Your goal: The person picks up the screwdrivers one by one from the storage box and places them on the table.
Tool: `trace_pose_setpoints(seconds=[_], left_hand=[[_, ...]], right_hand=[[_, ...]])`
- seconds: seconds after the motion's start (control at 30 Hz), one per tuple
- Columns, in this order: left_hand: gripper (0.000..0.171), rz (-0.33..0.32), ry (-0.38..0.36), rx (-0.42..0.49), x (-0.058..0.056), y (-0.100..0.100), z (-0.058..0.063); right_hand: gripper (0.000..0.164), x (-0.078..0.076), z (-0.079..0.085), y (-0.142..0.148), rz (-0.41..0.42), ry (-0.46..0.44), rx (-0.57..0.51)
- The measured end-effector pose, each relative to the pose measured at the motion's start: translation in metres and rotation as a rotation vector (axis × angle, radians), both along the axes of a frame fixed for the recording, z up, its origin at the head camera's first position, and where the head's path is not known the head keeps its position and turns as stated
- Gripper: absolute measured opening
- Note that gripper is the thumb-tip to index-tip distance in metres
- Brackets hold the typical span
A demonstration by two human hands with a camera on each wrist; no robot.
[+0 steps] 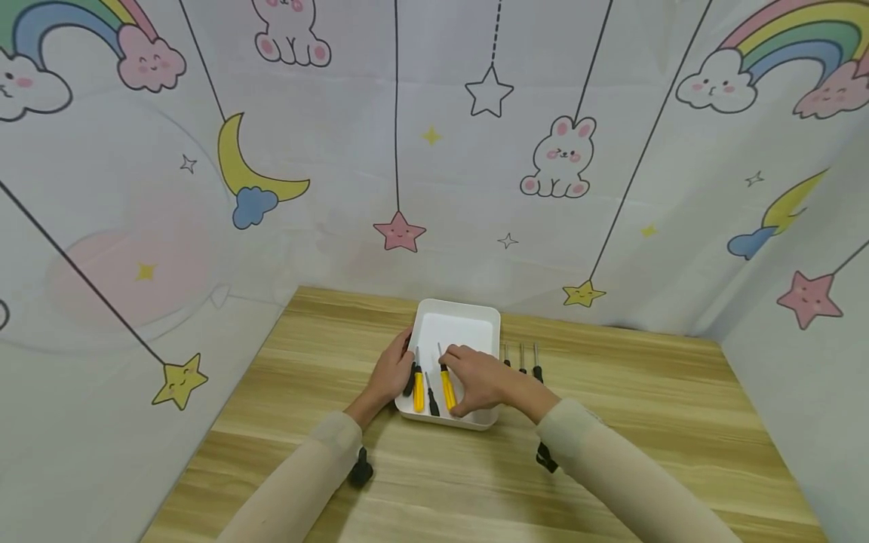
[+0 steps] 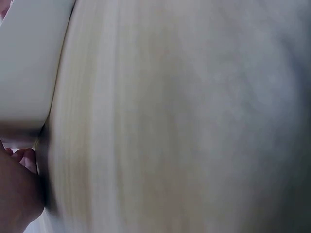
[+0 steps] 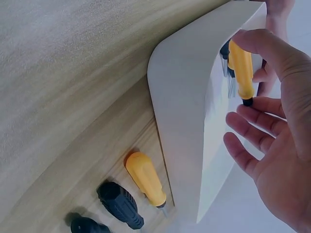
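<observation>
Screwdriver (image 1: pixel 448 389) has ylw handle, blk collar, thin shaft.

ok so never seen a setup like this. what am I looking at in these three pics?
No machine here: a person works with two bare hands. The wide picture is from a camera on the head, looking forward and down. The other two come from cameras on the wrists; the left one mostly shows blurred tabletop.

On the wood-grain table sits a white tray. The left hand grips its side; the right hand pinches a yellow-handled screwdriver over the tray. More tools lie inside, including another yellow-handled one. Beside the tray, the right wrist view shows a yellow handle and two dark handles.
</observation>
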State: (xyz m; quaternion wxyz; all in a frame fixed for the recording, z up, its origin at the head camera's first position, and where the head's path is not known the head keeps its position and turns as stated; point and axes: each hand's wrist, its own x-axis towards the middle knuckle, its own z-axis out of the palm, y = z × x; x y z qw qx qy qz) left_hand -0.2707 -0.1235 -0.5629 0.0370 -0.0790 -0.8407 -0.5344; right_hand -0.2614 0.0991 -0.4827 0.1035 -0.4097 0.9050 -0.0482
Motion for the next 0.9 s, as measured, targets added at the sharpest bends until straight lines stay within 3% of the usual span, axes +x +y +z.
trace_pose_setpoints(seconds=[0.5, 0.9], left_hand=[[0.056, 0.007, -0.010, -0.004, 0.004, 0.001, 0.001], [0.056, 0.012, -0.011, -0.009, 0.000, 0.000, -0.003]], right_hand=[[0.090, 0.002, 0.003, 0.016, -0.033, 0.001, -0.055], [0.089, -0.003, 0.006, 0.028, -0.028, 0.030, -0.059]])
